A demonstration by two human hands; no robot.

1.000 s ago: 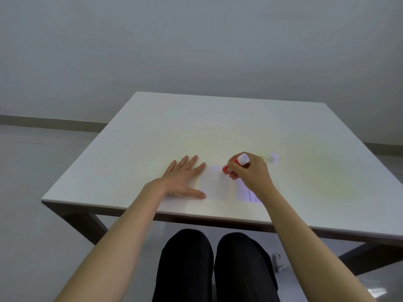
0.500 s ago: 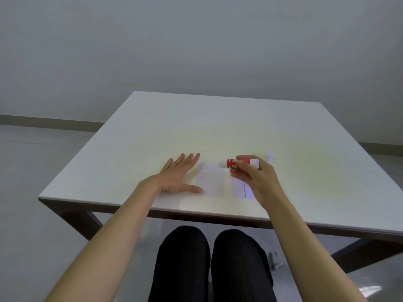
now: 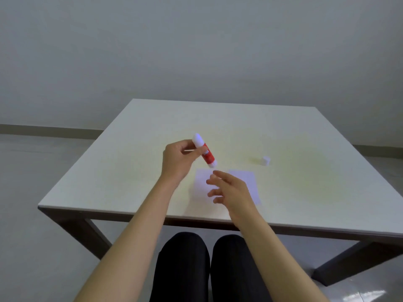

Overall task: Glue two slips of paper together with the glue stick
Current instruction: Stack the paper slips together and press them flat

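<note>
Glue stick (image 3: pixel 205 154) sits in my left hand (image 3: pixel 177 159) grip; right hand (image 3: pixel 231 188) open, empty; I should twist its base gently.

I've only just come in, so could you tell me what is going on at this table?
A seated person is gluing paper. The left hand holds the red glue stick tilted above the table, while the right hand hovers open over two white paper slips lying side by side. The small white cap sits apart, farther right.
</note>
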